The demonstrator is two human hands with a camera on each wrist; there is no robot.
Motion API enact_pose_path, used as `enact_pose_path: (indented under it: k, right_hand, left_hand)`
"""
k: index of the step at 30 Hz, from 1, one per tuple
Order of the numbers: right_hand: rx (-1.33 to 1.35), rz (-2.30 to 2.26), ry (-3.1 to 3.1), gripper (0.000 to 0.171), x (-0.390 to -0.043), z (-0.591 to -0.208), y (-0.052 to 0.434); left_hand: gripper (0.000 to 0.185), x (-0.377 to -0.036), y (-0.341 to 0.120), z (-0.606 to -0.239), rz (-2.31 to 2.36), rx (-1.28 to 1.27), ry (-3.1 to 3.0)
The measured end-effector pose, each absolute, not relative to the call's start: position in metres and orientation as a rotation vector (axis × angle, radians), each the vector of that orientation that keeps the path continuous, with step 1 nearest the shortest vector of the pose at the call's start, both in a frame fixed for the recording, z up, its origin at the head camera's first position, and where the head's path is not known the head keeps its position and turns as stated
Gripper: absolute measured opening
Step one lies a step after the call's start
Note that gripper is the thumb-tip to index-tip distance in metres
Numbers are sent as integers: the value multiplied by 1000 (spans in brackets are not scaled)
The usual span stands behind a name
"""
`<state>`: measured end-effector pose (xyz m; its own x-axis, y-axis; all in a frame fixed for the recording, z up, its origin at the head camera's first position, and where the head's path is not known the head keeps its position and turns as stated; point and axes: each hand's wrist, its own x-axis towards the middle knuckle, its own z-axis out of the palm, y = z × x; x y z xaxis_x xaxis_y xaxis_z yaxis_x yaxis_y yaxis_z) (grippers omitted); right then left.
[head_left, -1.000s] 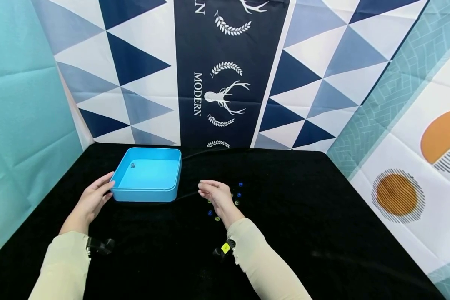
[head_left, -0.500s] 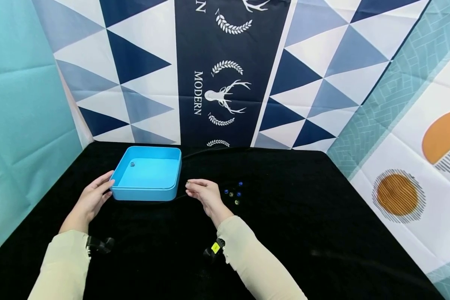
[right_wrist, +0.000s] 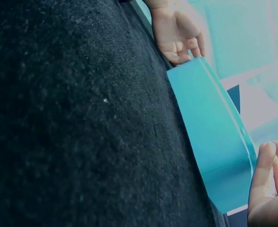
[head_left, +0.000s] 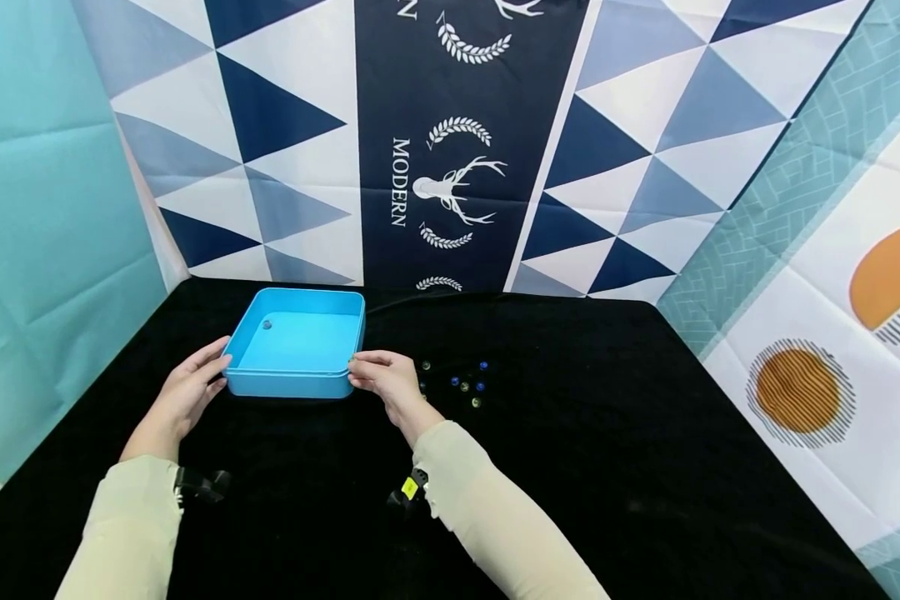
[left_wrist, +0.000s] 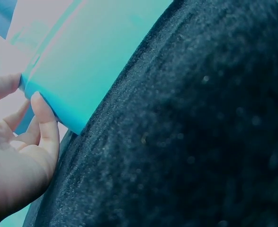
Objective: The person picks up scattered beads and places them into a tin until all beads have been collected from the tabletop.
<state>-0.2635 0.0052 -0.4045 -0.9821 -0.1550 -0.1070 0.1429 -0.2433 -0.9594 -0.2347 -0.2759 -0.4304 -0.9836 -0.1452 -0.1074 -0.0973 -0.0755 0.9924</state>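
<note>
A light blue square box (head_left: 288, 385) without a lid sits on the black cloth, left of the middle. One clear marble (head_left: 267, 325) lies inside, near its back left. My left hand (head_left: 183, 398) grips the box's left side by the near corner, thumb and fingers at the rim in the left wrist view. My right hand (head_left: 392, 385) is at the near right corner, fingertips right at the rim. Between its thumb and forefinger it pinches a small greenish marble (right_wrist: 275, 160), mostly hidden by the fingers.
To the right of my right hand lie several marbles, some blue like this blue marble (head_left: 483, 365), others yellowish like this yellow-green marble (head_left: 476, 402). Black cloth (head_left: 645, 467) covers the table. Patterned fabric (head_left: 435, 150) hangs behind it and along both sides.
My right hand has moved left from above the loose marbles to the box's near right corner, uncovering more marbles behind it. My left hand has stayed on the box.
</note>
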Motion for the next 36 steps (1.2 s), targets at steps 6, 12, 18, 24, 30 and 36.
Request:
enact_pose_path:
  k: [6,12,18,24,30,36]
  right_hand:
    - [17,-2314,1826,15,-266,-406,-2]
    - [12,-2304,1858,14,-267,-402,-5]
    - [-13,-2271,1861,15,-268,-395,-10]
    - [-35,-2258,1882,14,-269,-394,-17]
    - [-64,-2245,1898,14,-268,-392,-23]
    - [-68,-2226,1896,19,-267,-390,-27]
  left_hand:
    - [70,-234,-275,-429,-2275,279,-2108]
    - [69,-235,-275,-428,-2260,283,-2137]
    - [68,-237,-276,-429,-2265,293,-2127]
    - [69,-237,-276,-429,-2292,298,-2096]
    - [70,-237,-277,-428,-2323,290,-2068]
    - [70,-237,-276,-428,-2322,287,-2064]
